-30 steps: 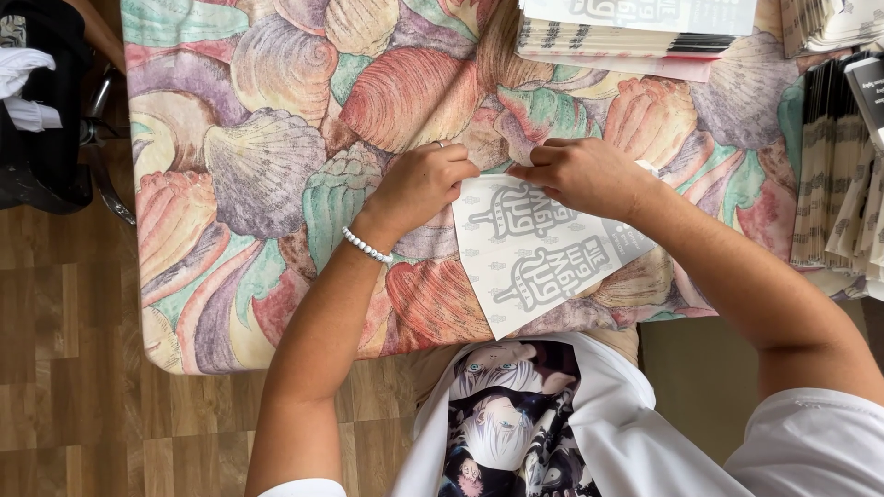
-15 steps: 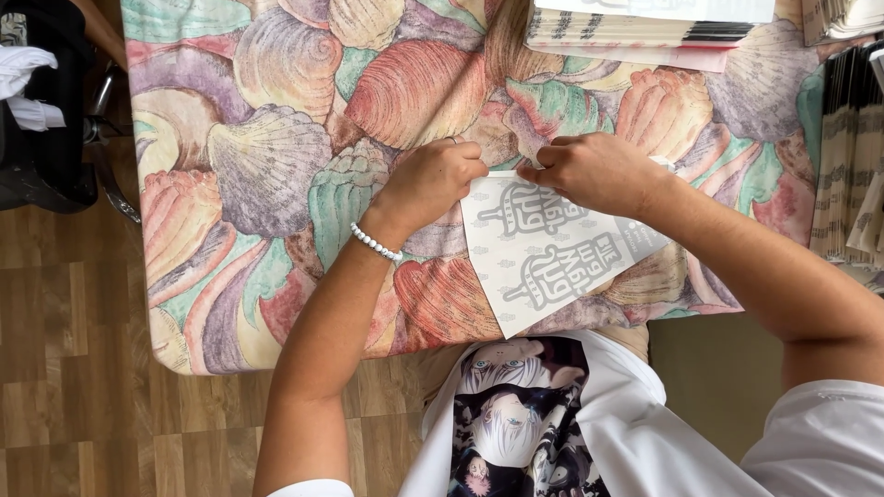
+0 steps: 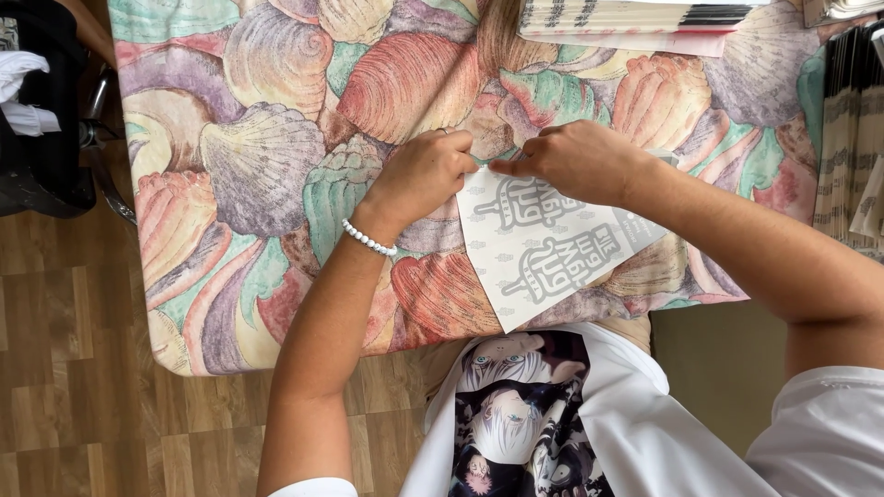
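A white sheet of paper with grey printed characters lies on a table covered by a shell-patterned cloth. My left hand, with a white bead bracelet on the wrist, pinches the sheet's upper left corner. My right hand presses down on the sheet's top edge, fingertips meeting those of the left hand. The sheet's lower corner hangs over the table's near edge toward my lap.
A stack of similar printed sheets lies at the table's far edge. More stacked paper stands at the right. A black bag with white cloth sits on the wooden floor at the left.
Both hands have shifted slightly along the sheet's top edge and come closer together. The sheet has stayed in about the same place.
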